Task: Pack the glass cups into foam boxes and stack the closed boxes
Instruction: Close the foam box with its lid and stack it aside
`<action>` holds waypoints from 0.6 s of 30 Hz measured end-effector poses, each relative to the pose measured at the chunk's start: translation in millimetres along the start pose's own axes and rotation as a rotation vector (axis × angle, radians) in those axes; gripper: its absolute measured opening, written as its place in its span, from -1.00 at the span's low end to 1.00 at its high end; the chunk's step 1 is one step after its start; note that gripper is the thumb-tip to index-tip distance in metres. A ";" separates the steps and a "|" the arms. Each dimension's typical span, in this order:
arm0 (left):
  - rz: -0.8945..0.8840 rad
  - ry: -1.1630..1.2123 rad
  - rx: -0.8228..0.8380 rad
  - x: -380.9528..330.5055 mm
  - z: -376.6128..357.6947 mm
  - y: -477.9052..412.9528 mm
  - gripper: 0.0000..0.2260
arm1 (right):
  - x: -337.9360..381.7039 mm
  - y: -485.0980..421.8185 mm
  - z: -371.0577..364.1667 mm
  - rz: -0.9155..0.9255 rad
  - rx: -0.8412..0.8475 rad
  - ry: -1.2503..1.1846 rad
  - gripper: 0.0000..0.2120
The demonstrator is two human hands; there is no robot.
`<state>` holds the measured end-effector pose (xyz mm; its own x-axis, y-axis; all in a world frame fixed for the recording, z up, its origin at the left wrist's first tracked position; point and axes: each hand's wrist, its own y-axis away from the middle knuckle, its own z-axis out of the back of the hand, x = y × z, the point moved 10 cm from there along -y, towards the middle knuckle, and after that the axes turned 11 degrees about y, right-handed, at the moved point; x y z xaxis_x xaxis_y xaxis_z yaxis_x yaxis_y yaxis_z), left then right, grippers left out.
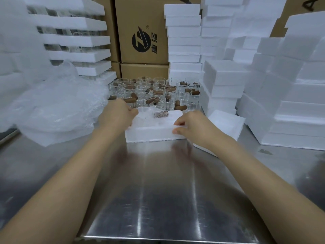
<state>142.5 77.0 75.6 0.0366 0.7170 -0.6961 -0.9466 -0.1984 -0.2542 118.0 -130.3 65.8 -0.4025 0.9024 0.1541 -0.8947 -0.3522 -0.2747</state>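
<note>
White foam box (pixel 151 133) sits around the middle of our shiny steel table (pixel 167 182), just in front of the crowd of loose clear glass cups with brown handles (pixel 158 92) along the far edge. One clear glass cup with a brown handle (pixel 161 114) is already lying on its side in the box, and it looks wrapped in thin plastic.

Our right hand (pixel 190 124) pinches the box's right end, thumb on the front wall and fingers over the top rim. Our left hand (pixel 117 111) is at the far left corner with its fingers curled. Honestly we can't tell whether it's holding the foam or the wrap.

Handling-wise: the foam probably weighs next to nothing, stiff but crumbly, so we'd hold it by the two ends and not squeeze hard. The glass is likely the fragile, slick part, and we'd guess the brown handle is the safest grab. A flat white foam slab (pixel 226 122) that could be the lid lies just beside the box, toward the right edge.
</note>
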 end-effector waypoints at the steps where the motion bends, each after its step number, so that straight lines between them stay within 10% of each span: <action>1: 0.006 0.053 0.002 1.7 1.9 -0.5 -0.51 | -0.6 0.4 0.0 0.003 0.003 0.007 -0.81; 6: 0.067 0.303 -0.218 21.5 48.6 -7.1 -0.60 | -13.0 1.3 24.5 -0.072 -0.066 -0.127 -0.62; 9: 0.153 0.247 0.024 26.1 27.9 -6.8 -0.77 | -33.6 5.5 40.9 -0.164 -0.072 -0.047 -0.80; 18: 0.231 0.311 0.209 22.7 11.0 3.0 -0.84 | -58.7 35.6 9.7 -0.390 0.500 0.192 -0.20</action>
<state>137.0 100.0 66.4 -0.1193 0.4284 -0.8957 -0.9845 -0.1677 0.0509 108.0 -198.2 56.2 -0.0311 0.9990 -0.0316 -0.9685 -0.0223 0.2481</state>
